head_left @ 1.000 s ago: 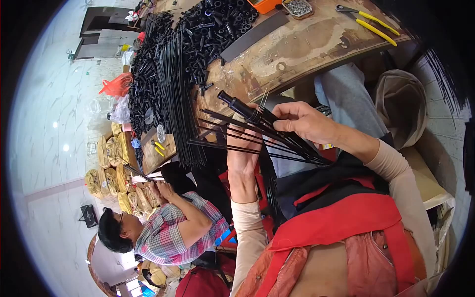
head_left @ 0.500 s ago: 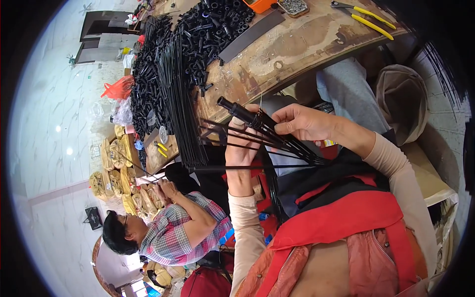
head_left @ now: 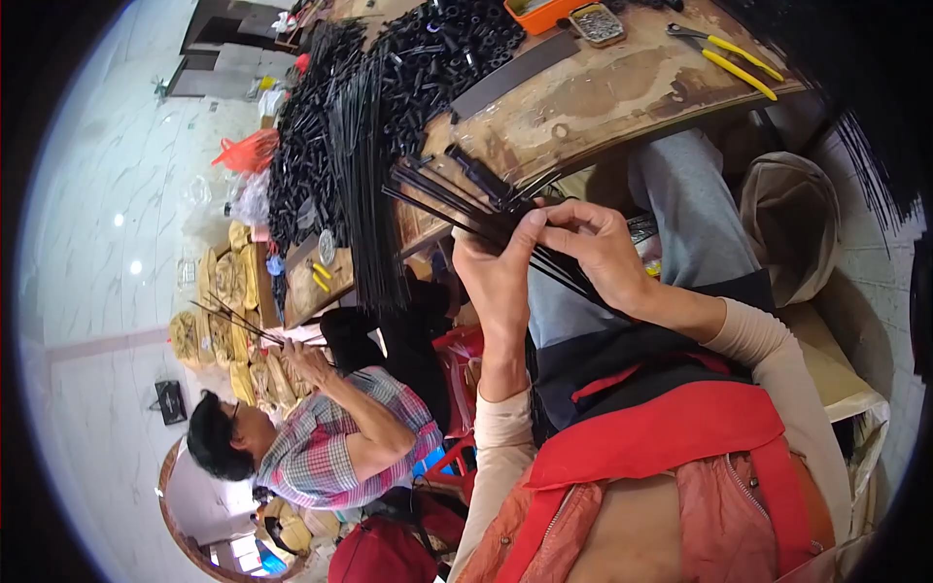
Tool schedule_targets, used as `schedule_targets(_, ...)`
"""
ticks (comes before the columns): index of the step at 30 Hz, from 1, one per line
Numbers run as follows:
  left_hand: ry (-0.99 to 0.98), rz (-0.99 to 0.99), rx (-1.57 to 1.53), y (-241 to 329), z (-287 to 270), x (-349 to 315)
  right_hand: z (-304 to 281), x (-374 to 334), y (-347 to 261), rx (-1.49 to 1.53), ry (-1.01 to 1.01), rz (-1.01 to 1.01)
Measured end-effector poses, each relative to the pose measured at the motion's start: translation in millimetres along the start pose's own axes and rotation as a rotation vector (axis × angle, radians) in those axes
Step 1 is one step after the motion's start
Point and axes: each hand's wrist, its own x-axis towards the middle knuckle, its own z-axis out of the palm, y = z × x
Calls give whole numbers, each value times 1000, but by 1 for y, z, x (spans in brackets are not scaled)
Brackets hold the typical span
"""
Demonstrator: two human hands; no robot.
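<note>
Both hands grasp one fanned bundle of thin black rods (head_left: 457, 199) — left hand (head_left: 498, 277) clenched low, right hand (head_left: 601, 248) seemingly pinching it — above the worn wooden workbench (head_left: 622, 92).

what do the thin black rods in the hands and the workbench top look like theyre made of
Thin black rods: probably coated or painted metal wire; very slender, straight, slightly glossy, though plastic cannot be ruled out. Both the left hand and the right hand grip them. Workbench top: worn bare wood, brown, stained and scuffed, matte.
</note>
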Motion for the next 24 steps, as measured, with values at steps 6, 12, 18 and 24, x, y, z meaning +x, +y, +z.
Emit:
schedule_targets(6,-1,-54,-90,-6,-7,2,-10,9,5,81,-83,-9)
schedule_targets(12,-28,-44,-91,-6,-6,-4,-23,18,8,340,-196,158)
schedule_targets(18,-39,48,218,8,2,-9,-16,8,16,273,-121,92)
schedule_targets(24,39,-28,-34,-6,6,-6,-28,13,16,292,-149,163)
